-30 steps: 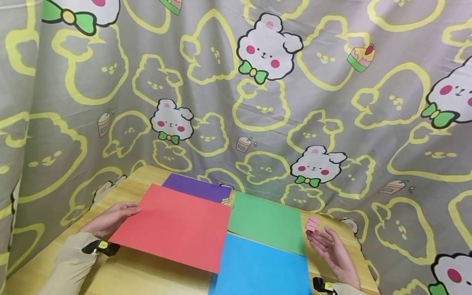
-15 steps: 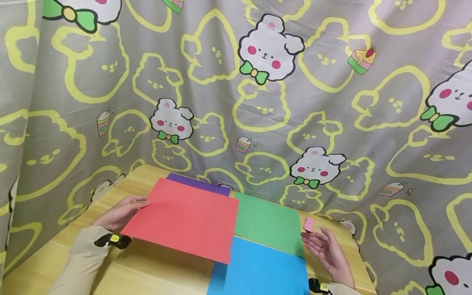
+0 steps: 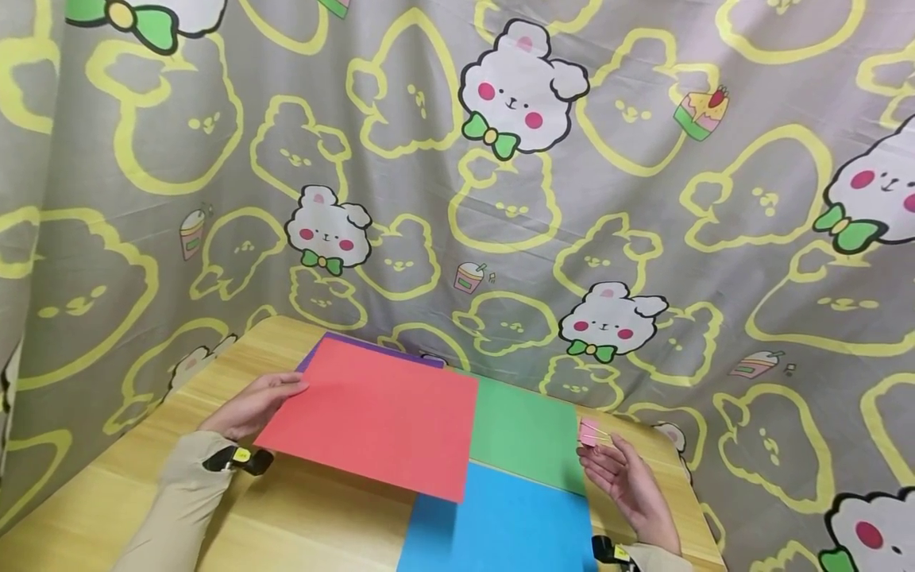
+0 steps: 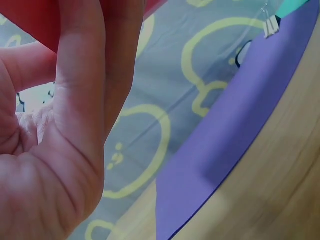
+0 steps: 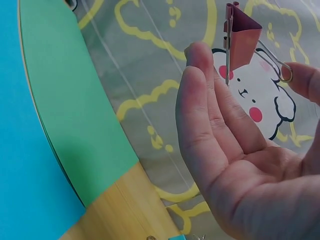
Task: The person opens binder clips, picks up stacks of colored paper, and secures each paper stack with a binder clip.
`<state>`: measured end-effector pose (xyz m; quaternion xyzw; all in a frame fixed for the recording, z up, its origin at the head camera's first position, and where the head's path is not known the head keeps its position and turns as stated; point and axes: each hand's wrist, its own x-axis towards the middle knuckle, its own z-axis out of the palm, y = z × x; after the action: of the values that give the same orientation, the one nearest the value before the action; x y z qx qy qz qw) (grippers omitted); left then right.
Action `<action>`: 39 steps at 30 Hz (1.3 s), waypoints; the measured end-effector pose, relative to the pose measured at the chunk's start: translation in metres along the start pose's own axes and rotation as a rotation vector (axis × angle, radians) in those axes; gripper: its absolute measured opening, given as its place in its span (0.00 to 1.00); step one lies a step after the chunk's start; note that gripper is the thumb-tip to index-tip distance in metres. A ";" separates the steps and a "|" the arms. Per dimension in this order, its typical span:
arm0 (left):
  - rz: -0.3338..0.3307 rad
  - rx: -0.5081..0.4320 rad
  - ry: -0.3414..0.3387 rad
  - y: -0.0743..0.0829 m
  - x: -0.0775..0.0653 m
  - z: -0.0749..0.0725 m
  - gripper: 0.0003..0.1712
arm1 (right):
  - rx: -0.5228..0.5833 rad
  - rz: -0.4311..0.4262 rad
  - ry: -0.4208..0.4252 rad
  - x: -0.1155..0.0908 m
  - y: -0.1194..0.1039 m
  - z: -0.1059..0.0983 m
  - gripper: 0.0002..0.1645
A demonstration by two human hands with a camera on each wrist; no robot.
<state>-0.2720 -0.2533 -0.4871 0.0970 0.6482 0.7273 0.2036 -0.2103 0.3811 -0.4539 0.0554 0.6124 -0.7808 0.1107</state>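
A red sheet of card [image 3: 379, 413] is tilted above the table, gripped at its left edge by my left hand [image 3: 257, 403] between thumb and fingers. Beneath its far edge shows a strip of purple sheet [image 4: 235, 140]. The red sheet overlaps parts of the green sheet [image 3: 532, 437] and the blue sheet [image 3: 515, 520] in the head view. To the right, my right hand [image 3: 629, 486] pinches a pink binder clip [image 5: 246, 42] by its wire handles, beside the green sheet's right edge. The clip's mouth points away from the palm.
A pale binder clip [image 4: 270, 26] sits at the purple sheet's edge, near the green one. The wooden table [image 3: 107, 469] ends against a grey patterned curtain [image 3: 415, 183] behind and at both sides. A small teal thing [image 5: 177, 237] lies at the bottom of the right wrist view.
My left hand has carried the red sheet to the right, covering more of the purple and green sheets. The right hand, still pinching the binder clip, has shifted slightly left.
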 end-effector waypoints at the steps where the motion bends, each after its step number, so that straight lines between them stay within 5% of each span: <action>1: 0.003 -0.005 -0.003 0.000 0.002 0.001 0.36 | -0.007 -0.003 0.017 0.001 0.000 0.001 0.25; 5: 0.022 -0.012 -0.017 0.001 0.008 0.006 0.32 | -0.041 0.006 0.084 0.003 0.002 0.004 0.26; 13: 0.074 0.048 0.008 -0.001 0.016 0.013 0.41 | -0.099 0.017 0.135 0.010 0.005 0.014 0.41; 31: 0.062 -0.001 -0.009 -0.007 0.026 0.022 0.44 | -0.032 0.024 0.155 0.010 0.007 0.027 0.24; 39: 0.038 0.044 0.014 -0.007 0.030 0.029 0.44 | -0.093 0.002 0.202 0.015 0.012 0.038 0.32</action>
<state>-0.2858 -0.2136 -0.4932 0.1087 0.6637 0.7171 0.1829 -0.2203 0.3404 -0.4597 0.1291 0.6561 -0.7418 0.0515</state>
